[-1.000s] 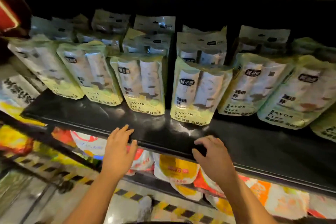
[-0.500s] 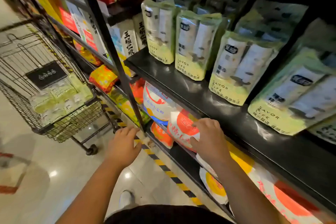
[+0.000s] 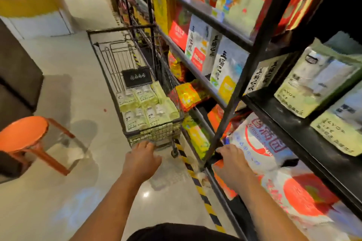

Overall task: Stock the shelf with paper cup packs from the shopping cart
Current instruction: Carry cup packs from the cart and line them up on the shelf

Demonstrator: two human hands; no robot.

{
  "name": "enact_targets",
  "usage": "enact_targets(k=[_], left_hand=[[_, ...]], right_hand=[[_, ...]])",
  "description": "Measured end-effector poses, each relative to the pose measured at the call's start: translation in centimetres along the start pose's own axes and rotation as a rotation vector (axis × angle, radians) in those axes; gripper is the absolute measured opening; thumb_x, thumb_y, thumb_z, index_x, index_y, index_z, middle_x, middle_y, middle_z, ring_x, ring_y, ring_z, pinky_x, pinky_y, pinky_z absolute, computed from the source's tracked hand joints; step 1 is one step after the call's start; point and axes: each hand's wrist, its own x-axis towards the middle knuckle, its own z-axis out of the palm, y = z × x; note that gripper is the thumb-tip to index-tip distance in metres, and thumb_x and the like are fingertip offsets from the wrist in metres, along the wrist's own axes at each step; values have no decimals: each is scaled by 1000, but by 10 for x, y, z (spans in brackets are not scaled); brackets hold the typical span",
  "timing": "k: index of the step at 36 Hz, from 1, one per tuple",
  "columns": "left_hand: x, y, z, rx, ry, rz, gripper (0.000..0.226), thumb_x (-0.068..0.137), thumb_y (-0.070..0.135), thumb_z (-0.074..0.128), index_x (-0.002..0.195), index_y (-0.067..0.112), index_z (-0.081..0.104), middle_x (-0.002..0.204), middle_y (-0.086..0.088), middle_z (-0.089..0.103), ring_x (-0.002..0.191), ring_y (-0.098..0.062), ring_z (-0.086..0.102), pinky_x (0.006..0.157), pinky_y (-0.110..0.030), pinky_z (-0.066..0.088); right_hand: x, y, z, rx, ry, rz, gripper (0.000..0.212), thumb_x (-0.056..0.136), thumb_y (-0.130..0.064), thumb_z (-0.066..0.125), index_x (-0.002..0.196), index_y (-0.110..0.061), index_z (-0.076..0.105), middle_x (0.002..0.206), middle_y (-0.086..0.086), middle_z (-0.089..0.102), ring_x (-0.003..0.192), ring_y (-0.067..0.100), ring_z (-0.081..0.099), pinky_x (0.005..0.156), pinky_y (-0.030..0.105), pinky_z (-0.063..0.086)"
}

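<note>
Bare arms reach out along a shop aisle. The left grip [image 3: 142, 159] hangs released and empty just short of the near end of the wire cart [image 3: 109, 64], fingers stretched toward it. Green cup packs [image 3: 145, 109] lie flat in the cart's basket, covering its bottom, below a small black sign [image 3: 137, 77]. The right grip [image 3: 232, 164] is also released and holds nothing. Its fingertips are at the foot of a slanting black post [image 3: 236, 94] of the shelving; whether they touch it cannot be told. That post stands between the cart and the black shelf [image 3: 293, 123] at right, where stocked packs [image 3: 313, 84] stand upright in a row. A white bag [image 3: 260, 143] with red print lies on the level below, just beside the right grip. Yellow-and-black tape [image 3: 197, 182] runs along the floor [image 3: 78, 182] at the shelving's base. An orange stool [image 3: 23, 133] stands at left, well apart from the cart.
</note>
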Motion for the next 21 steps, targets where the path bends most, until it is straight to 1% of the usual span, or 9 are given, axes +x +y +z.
enact_targets(k=[2, 5, 7, 11, 15, 21], left_hand=[[6, -23, -10, -3, 13, -31, 59, 92, 53, 53, 145, 28, 45, 149, 4, 47, 136, -23, 40, 105, -45, 46], [10, -55, -22, -10, 24, -86, 63, 89, 56, 55, 145, 29, 45, 148, 3, 48, 137, -24, 40, 105, -44, 46], [13, -73, -27, -40, 30, -125, 64, 89, 55, 57, 146, 28, 44, 150, 2, 46, 139, -24, 38, 106, -44, 45], [20, -103, -27, -69, 56, -183, 59, 94, 51, 54, 146, 27, 43, 153, 2, 42, 141, -24, 35, 107, -43, 44], [28, -122, -24, -77, 61, -221, 57, 95, 49, 53, 147, 28, 42, 154, 4, 41, 142, -23, 35, 105, -42, 43], [51, -148, -31, 29, 104, -251, 65, 95, 50, 53, 152, 23, 36, 156, 1, 40, 145, -26, 31, 113, -43, 38]], right_hand=[[18, -25, 2, -16, -16, -35, 52, 86, -36, 66, 134, -22, 56, 137, 1, 46, 130, 27, 42, 107, 35, 40], [39, -59, -1, -73, -50, -66, 57, 93, -41, 62, 143, -20, 47, 147, 3, 38, 137, 27, 35, 113, 36, 34], [53, -77, -3, -82, -61, -87, 55, 95, -41, 60, 143, -19, 47, 148, 4, 37, 137, 27, 33, 113, 36, 33], [81, -102, -1, -66, -112, -120, 54, 92, -31, 64, 142, -20, 48, 148, 3, 36, 138, 26, 31, 110, 37, 38], [110, -124, 3, -57, -151, -138, 52, 93, -32, 63, 142, -24, 47, 148, 1, 35, 140, 23, 30, 111, 37, 38], [165, -158, 15, -83, -254, -201, 58, 94, -34, 60, 147, -20, 42, 148, 5, 35, 139, 26, 30, 110, 35, 35]])
